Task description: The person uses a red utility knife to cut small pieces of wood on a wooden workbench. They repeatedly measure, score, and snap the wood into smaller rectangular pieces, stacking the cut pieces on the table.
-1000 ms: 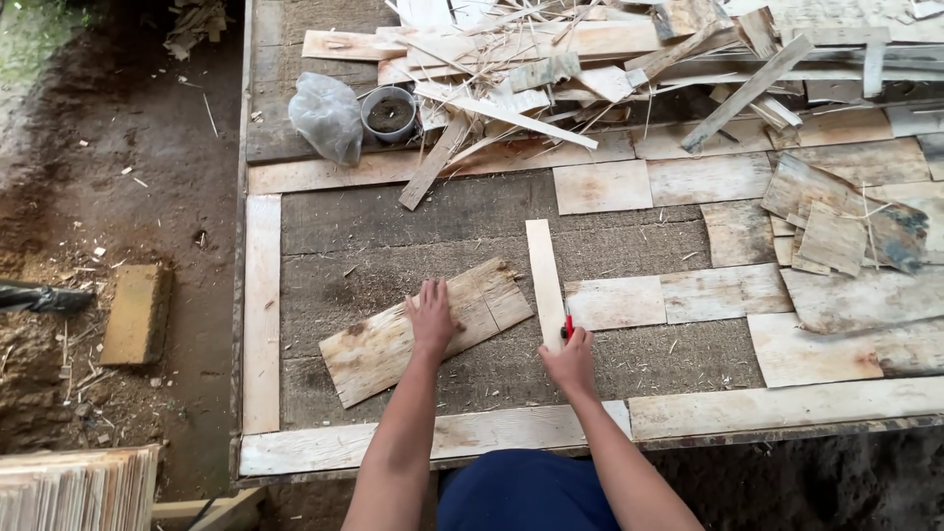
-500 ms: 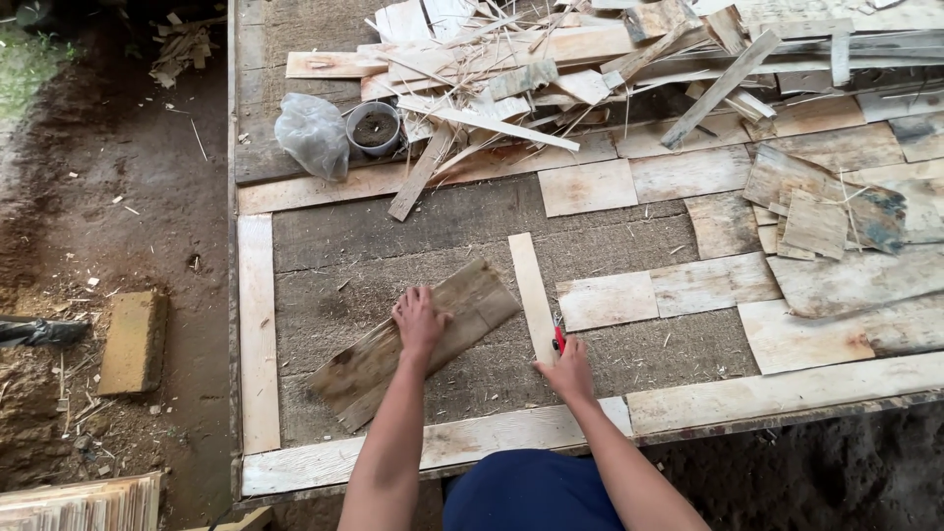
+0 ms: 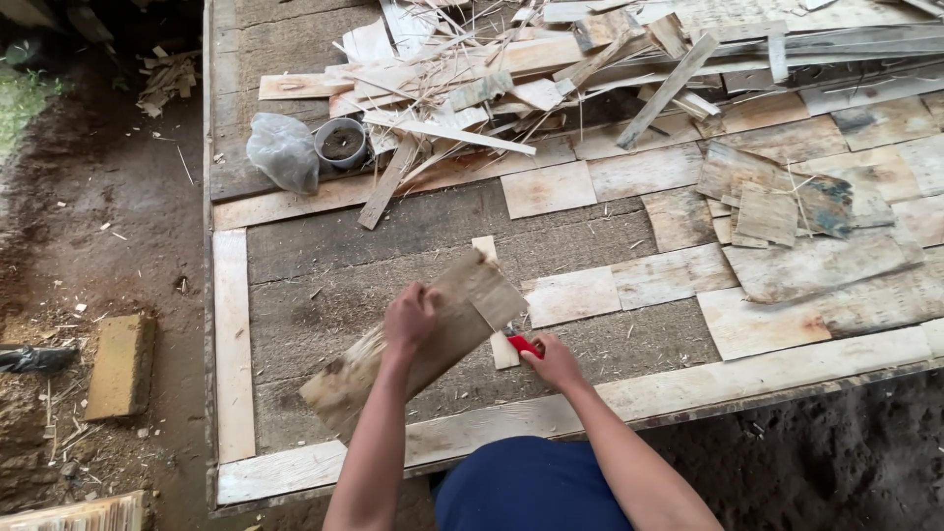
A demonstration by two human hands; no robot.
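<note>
So my left hand just tipped the weathered board up off the deck; a second ago it lay flat. Fingers wrapped over its top edge, it's dead centre of the frame now. Right hand is closed around the red-handled tool, right beside the thin strip. Underneath is a grey plank platform half patched with pale ply pieces, scrap pile across the top, bare dirt on the left.
</note>
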